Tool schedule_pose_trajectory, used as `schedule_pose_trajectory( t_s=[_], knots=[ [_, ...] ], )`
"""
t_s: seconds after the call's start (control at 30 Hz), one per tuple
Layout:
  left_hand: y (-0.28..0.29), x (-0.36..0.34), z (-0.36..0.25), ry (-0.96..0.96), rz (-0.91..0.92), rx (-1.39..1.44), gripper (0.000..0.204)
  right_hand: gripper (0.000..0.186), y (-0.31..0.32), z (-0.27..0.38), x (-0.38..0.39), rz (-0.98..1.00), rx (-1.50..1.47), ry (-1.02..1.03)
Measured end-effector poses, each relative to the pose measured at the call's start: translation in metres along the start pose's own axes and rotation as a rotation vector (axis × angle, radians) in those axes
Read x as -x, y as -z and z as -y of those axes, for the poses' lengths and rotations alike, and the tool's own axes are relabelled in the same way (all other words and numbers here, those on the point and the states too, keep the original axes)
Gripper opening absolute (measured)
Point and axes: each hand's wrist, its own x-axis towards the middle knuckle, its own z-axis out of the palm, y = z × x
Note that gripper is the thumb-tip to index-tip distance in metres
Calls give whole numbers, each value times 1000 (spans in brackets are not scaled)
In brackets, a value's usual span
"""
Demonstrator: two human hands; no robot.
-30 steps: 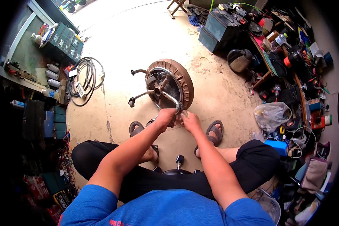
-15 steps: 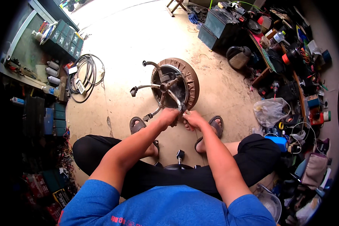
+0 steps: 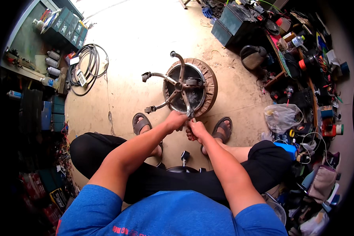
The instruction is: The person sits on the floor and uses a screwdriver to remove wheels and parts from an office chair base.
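Observation:
A round stool with a brown gathered cover on its seat (image 3: 211, 84) lies tipped over on the floor in front of my feet. Its metal legs (image 3: 185, 103) spread from a central hub and end in casters (image 3: 146, 76). My left hand (image 3: 176, 119) is closed around the end of the nearest leg, by its caster. Just right of it, my right hand (image 3: 196, 131) is closed on a red-handled hand tool (image 3: 192, 136), with its upper end at the same leg end. The tool's jaws or tip are too small to make out.
Beneath my legs is another wheeled seat base (image 3: 185, 157). A coiled black cable (image 3: 91, 59) lies on the floor at left, near stacked batteries (image 3: 69, 31). Along the right stand a dark green box (image 3: 232, 23), a clear plastic bag (image 3: 281, 117) and cluttered shelves.
The stool's legs have turned clockwise, and the stool has shifted slightly right and away. My right hand has moved closer to the left and tilted. The view has shifted a little.

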Motion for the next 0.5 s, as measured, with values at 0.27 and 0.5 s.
schedule_pose_trajectory(
  t_s=[0.27,0.5],
  knots=[
    [-2,-16,11,72,-64,-172,29,28,-21,-11,-1,-248,114,70],
    [-7,-14,1,97,-84,-237,30,26,-14,-8,-5,-315,223,60]
  ],
)
